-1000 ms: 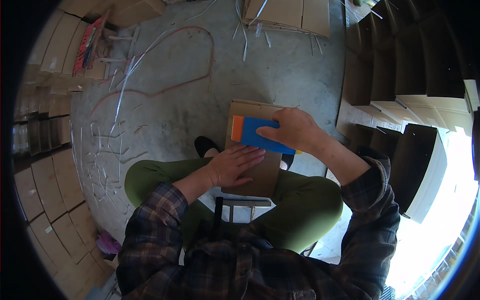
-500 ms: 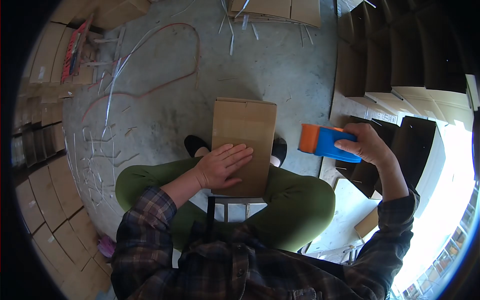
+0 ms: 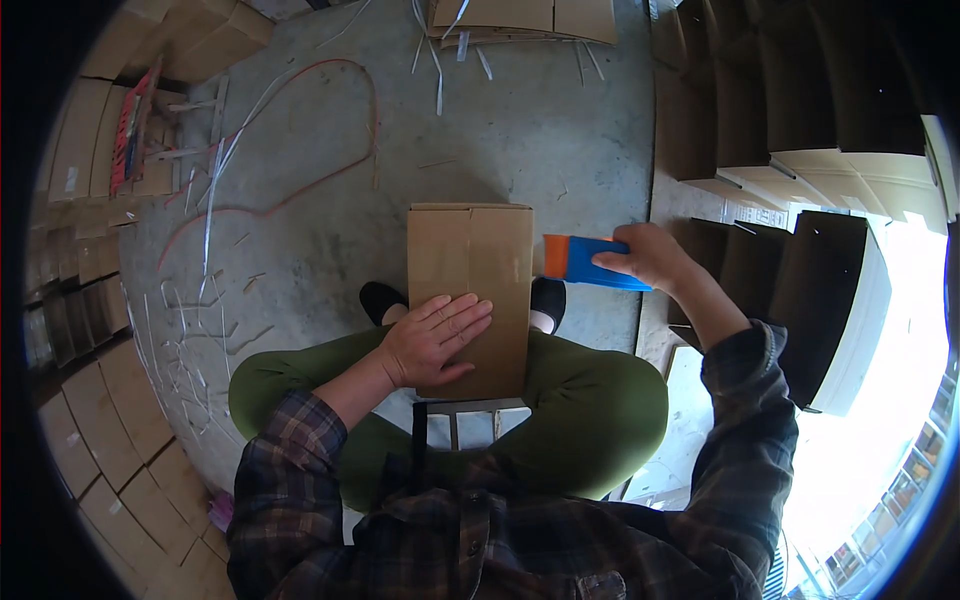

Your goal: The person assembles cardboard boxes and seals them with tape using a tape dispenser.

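Note:
A closed cardboard box (image 3: 470, 250) stands between my knees, its brown face turned up to me. My left hand (image 3: 435, 340) lies flat across the near half of that face, fingers stretched out and holding nothing. Wrapped in my right hand (image 3: 645, 258) is a blue-and-orange tool that looks like a tape dispenser (image 3: 598, 265). Its orange end points left at the box's right edge, with a small gap between them in the view. My palm covers the back part of the tool.
Flattened cardboard (image 3: 525, 18) lies ahead on the concrete floor (image 3: 440, 150). Loose strapping (image 3: 210, 215) is strewn at the left, beside stacked cartons (image 3: 110, 410). Open-topped boxes (image 3: 810, 90) line the right side. A metal frame (image 3: 470, 407) shows below the box.
My right hand has brought the tape dispenser left and forward, closer to the box. My left hand stays flat on the box. The whole view has shifted slightly.

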### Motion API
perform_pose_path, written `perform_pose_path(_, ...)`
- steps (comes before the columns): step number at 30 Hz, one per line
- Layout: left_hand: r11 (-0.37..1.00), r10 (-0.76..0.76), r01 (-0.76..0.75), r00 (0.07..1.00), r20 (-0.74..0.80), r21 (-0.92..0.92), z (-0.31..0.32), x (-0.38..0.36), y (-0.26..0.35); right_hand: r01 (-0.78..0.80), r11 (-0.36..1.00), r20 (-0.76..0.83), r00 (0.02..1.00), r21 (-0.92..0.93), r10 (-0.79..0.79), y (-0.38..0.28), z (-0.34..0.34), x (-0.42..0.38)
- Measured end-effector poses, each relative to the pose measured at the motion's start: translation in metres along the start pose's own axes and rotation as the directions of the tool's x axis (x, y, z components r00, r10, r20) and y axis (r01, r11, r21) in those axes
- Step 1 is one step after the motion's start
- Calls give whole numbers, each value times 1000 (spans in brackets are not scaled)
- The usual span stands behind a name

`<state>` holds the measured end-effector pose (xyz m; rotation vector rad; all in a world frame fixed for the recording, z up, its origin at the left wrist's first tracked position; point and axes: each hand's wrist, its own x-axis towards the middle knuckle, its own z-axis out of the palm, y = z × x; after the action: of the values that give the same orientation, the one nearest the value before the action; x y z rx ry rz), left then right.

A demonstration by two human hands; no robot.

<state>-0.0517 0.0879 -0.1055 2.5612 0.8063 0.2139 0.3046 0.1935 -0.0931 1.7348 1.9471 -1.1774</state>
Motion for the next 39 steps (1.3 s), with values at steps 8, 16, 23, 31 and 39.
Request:
perform_pose_path(8, 999, -11, 9, 999, -37, -39, 0, -1, -2, 10, 996, -17, 1000, -87, -12, -29, 4, 21)
perform_pose_path(16, 998, -21, 17, 998, -59, -68, -5, 0, 2, 1, 954, 142, 989, -300, 44, -88, 3, 47)
perform_pose_path(23, 996, -18, 7, 993, -120, -93, -11, -1, 5, -70, 897, -95, 995, -437, 31, -74, -6, 6)
perform_pose_path(31, 598, -659, 236, 689, -302, -766, -7, -9, 65, 40, 976, -227, 974, 216, 11, -76, -26, -119)
perform_pose_path(39, -450, -741, -118, 603, 297, -885, -23, -18, 121, 184, 922, -82, 983, 342, -165, -124, 24, -149)
